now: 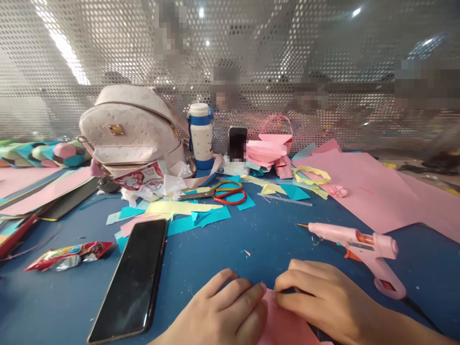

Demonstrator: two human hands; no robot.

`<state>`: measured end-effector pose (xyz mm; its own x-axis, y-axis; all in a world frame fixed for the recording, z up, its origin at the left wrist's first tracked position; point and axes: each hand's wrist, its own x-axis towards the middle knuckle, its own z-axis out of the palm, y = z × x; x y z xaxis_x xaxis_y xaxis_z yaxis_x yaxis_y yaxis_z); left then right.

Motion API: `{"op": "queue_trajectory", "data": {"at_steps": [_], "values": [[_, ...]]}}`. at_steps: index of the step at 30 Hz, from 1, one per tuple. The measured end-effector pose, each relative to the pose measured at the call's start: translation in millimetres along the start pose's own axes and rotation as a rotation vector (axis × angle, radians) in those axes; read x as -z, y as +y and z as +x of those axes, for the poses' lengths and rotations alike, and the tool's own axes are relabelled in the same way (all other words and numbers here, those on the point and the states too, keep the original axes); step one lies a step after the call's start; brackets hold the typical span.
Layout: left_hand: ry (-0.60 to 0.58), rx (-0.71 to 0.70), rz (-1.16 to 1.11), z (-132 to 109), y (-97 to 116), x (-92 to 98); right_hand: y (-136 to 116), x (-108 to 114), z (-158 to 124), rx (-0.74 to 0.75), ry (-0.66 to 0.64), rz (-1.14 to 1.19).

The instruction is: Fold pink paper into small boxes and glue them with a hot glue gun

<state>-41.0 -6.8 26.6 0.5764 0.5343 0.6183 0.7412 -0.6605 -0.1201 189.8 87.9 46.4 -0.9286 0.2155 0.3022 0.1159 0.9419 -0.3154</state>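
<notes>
A sheet of pink paper (278,322) lies at the bottom middle, between my two hands. My left hand (224,309) has its fingers bent over the paper's left edge. My right hand (319,294) pinches the paper's upper right edge with thumb and curled fingers. The lower part of the sheet runs out of view. Close to the right hand rests a pink glue gun (354,239) with an orange trigger, its nozzle pointing left. A black smartphone (131,278) lies to the left of my left hand.
Red and yellow handled scissors (230,193) lie among paper scraps. Behind them stand a pale backpack (132,124), a white and blue bottle (201,136) and a pink paper basket (271,148). Large pink sheets (373,187) cover the right back. A candy wrapper (72,255) lies left.
</notes>
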Motion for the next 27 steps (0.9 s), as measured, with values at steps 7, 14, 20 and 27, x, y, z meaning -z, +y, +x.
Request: {"op": "queue_trajectory", "data": {"at_steps": [7, 14, 20, 27], "values": [[0.027, 0.044, -0.039, 2, 0, -2.9, 4, -9, -10, 0.032, 0.029, -0.026], [0.032, 0.014, 0.004, 3, 0, -5.0, 0, -1, -2, 0.041, 0.041, -0.056], [0.038, 0.014, 0.018, 2, 0, -6.8, -4, 5, 1, 0.008, -0.031, -0.025], [0.072, 0.032, 0.019, 1, 3, -10.4, -4, 11, 0, 0.019, -0.124, 0.005]]}}
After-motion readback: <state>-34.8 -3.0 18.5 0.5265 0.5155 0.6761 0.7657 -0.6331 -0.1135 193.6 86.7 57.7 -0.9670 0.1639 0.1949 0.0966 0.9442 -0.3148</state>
